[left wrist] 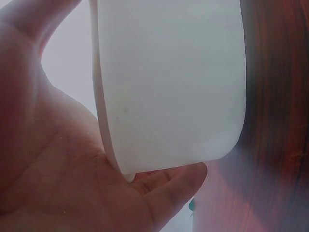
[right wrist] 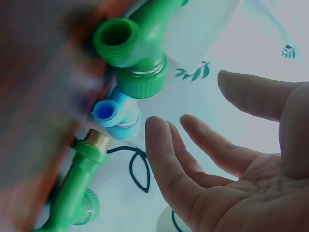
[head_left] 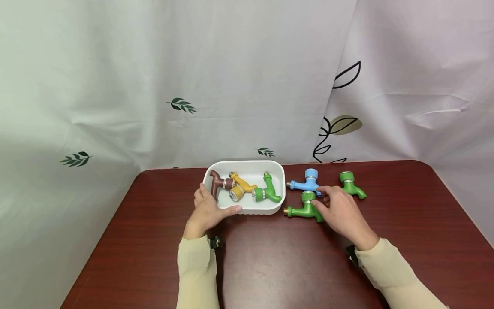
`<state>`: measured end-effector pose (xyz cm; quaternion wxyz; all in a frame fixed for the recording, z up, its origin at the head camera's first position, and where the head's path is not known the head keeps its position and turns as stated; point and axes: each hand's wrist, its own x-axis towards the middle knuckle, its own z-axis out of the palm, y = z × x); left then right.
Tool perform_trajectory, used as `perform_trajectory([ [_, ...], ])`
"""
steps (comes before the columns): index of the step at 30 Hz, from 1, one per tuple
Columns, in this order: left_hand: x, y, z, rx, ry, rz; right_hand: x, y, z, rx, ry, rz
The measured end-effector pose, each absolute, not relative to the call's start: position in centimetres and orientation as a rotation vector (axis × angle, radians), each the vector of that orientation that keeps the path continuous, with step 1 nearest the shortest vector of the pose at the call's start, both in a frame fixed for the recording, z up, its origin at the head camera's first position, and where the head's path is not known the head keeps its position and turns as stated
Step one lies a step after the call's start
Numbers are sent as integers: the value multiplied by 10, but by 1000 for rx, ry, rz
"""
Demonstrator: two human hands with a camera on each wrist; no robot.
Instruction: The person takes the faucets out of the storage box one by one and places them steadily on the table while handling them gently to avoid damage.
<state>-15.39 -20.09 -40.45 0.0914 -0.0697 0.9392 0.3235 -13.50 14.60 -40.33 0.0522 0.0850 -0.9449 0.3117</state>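
Note:
My left hand [head_left: 204, 214] holds the near left corner of a white plastic container [head_left: 262, 211], thumb along the front rim, fingers round the left side. In the left wrist view the container's wall [left wrist: 169, 87] fills the middle. Inside lie a brown tap [head_left: 216, 184], a yellow tap [head_left: 243, 185] and a green tap [head_left: 271, 189]. My right hand [head_left: 341, 212] hovers at the spout end of another green tap [head_left: 305, 211] beside the container. In the right wrist view its fingers are spread and apart from that tap [right wrist: 147, 43].
Behind the nearer green tap lies a blue tap [head_left: 305, 185]. Farther right, one more green tap [head_left: 349, 184] lies on the dark red wooden table [head_left: 270, 266]. A pale curtain [head_left: 247, 86] with leaf prints hangs along the table's back edge.

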Motion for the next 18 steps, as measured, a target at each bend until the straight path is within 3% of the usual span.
perform_trajectory([
  [18, -154, -201, -404, -205, 2792, 950, -141, 116, -388, 322, -2810, 958],
])
